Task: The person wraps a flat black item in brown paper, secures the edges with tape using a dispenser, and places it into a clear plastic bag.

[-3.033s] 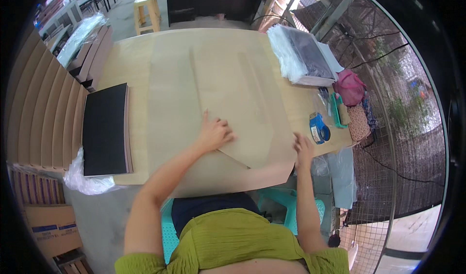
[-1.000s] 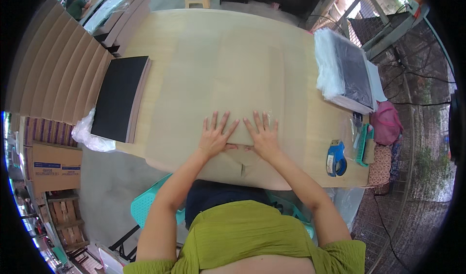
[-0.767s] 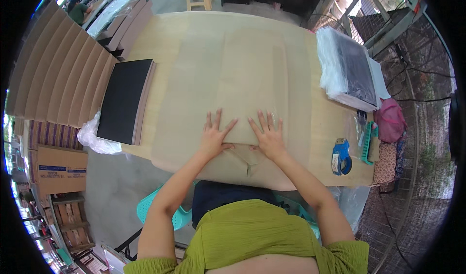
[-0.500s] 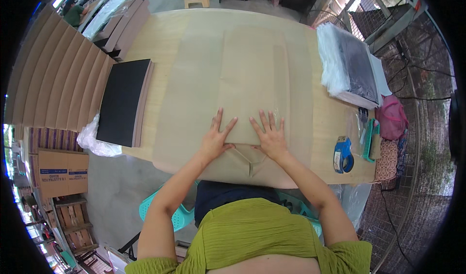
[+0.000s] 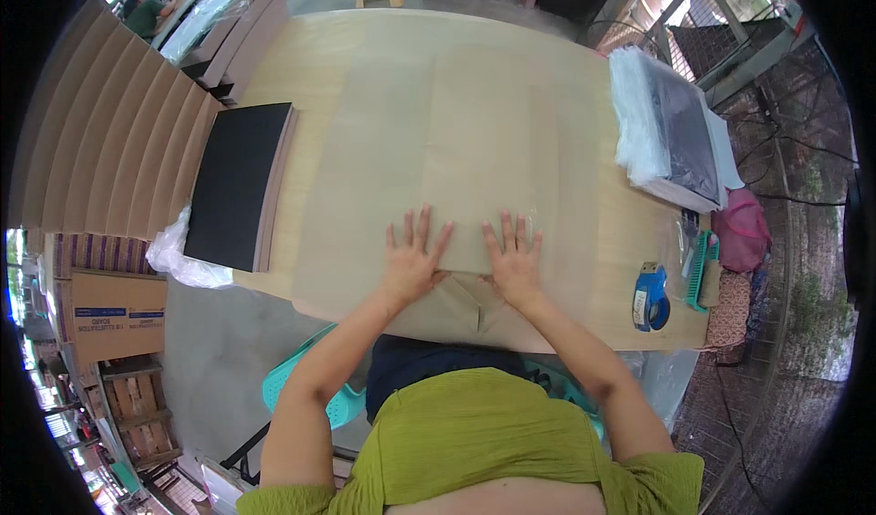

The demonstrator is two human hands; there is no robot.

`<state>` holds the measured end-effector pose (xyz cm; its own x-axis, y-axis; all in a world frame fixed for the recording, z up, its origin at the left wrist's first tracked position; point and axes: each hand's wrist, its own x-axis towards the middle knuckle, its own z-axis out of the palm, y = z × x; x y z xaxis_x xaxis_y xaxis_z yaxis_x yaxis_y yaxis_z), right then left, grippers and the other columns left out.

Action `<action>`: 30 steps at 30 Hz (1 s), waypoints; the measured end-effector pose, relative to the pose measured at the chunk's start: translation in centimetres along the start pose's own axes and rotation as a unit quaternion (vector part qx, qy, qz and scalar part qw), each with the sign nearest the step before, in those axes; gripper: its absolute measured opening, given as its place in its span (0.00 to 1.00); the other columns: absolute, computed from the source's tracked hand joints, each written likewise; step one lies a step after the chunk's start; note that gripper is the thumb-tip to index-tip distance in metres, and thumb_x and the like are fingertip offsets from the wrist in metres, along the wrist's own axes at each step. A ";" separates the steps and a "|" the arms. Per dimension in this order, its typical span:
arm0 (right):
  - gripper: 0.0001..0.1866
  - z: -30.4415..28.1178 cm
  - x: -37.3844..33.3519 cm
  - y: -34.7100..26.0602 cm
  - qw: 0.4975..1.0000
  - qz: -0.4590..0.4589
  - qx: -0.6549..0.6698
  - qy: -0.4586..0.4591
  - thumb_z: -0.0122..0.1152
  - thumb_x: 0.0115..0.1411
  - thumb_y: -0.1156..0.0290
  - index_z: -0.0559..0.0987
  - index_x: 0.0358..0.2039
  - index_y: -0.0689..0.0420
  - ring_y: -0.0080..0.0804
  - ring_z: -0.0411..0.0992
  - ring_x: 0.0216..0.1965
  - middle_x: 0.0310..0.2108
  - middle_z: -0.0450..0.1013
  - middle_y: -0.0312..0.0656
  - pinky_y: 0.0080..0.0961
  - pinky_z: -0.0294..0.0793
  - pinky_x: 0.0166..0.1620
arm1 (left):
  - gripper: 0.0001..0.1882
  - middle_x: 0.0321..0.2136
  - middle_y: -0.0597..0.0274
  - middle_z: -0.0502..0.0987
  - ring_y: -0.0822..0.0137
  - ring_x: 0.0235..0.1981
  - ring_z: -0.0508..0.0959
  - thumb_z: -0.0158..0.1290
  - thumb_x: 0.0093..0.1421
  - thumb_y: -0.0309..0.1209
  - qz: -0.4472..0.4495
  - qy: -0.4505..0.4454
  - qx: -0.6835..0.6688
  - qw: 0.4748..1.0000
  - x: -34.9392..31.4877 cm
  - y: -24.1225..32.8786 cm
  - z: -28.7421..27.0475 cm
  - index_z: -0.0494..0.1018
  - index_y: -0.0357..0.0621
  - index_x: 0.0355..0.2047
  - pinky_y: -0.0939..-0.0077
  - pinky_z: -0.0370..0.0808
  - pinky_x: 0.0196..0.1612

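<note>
Brown wrapping paper [image 5: 497, 141] lies in front of me on the table, wrapped around something flat that it hides. Near its front edge the paper is creased into a pointed fold [image 5: 464, 303], which hangs toward my lap. My left hand [image 5: 412, 264] rests on the paper just left of this fold, fingers spread. On the other side my right hand [image 5: 514, 264] lies flat with its fingers apart. Both thumbs point inward along the folded edge, their tips partly hidden by the paper.
A stack of black boards [image 5: 239, 187] stands on the left of the wooden table [image 5: 616, 250], beside tall brown cardboard [image 5: 109, 132]. On the right are plastic-wrapped packs [image 5: 675, 132], a blue tape dispenser [image 5: 651, 298], a green brush [image 5: 701, 269] and a pink bag [image 5: 744, 230].
Both hands stay flat on the paper, fingers spread; my right hand's fingers now point more straight ahead. The whole view has shifted slightly.
</note>
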<state>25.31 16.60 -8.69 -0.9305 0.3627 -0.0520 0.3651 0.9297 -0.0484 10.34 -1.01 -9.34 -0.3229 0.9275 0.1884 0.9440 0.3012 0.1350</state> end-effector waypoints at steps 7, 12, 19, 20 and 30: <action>0.63 0.9 -0.4 0.4 0.999 -0.011 0.024 0.034 0.78 0.39 0.49 0.51 0.72 0.44 0.57 0.39 0.74 0.74 0.38 0.52 0.71 0.44 0.66 | 0.41 0.71 0.59 0.53 0.60 0.71 0.55 0.48 0.62 0.58 0.151 -0.202 -0.193 0.948 -4.4 0.5 2.7 0.51 0.60 0.72 0.54 0.50 0.72; 0.71 1.2 -4.9 1.8 0.962 0.208 0.138 0.113 0.80 0.34 0.48 0.45 0.73 0.52 0.56 0.36 0.74 0.74 0.38 0.53 0.69 0.41 0.67 | 0.43 0.72 0.67 0.51 0.59 0.71 0.54 0.45 0.61 0.62 0.179 -0.216 -0.140 0.950 -3.8 0.4 2.5 0.49 0.62 0.72 0.55 0.50 0.71; 0.77 4.5 -7.0 3.6 0.877 0.404 0.248 0.078 0.80 0.33 0.43 0.39 0.72 0.61 0.57 0.32 0.74 0.74 0.36 0.54 0.60 0.35 0.70 | 0.41 0.71 0.62 0.54 0.57 0.70 0.57 0.47 0.62 0.60 0.183 -0.176 -0.126 0.959 -4.2 1.1 2.5 0.52 0.61 0.71 0.54 0.53 0.70; 0.78 4.7 -6.8 3.8 0.875 0.411 0.248 0.065 0.80 0.32 0.41 0.38 0.72 0.60 0.55 0.31 0.74 0.74 0.35 0.54 0.60 0.35 0.70 | 0.41 0.71 0.61 0.54 0.56 0.69 0.58 0.47 0.62 0.58 0.177 -0.173 -0.129 0.960 -4.2 1.3 2.3 0.52 0.60 0.71 0.53 0.53 0.70; 0.44 7.5 -13.8 4.4 0.949 0.157 0.233 0.144 0.69 0.45 0.68 0.62 0.64 0.62 0.52 0.55 0.67 0.64 0.59 0.53 0.50 0.51 0.68 | 0.42 0.66 0.56 0.61 0.53 0.65 0.63 0.52 0.57 0.49 0.138 -0.146 -0.135 0.970 -4.0 2.2 0.9 0.55 0.54 0.70 0.51 0.58 0.67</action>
<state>39.98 15.26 -15.68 -0.7192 0.6816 0.1349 0.5371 0.6685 -0.5144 13.74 -3.92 -10.65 0.0094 0.9996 -0.0247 0.9268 0.0006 0.3756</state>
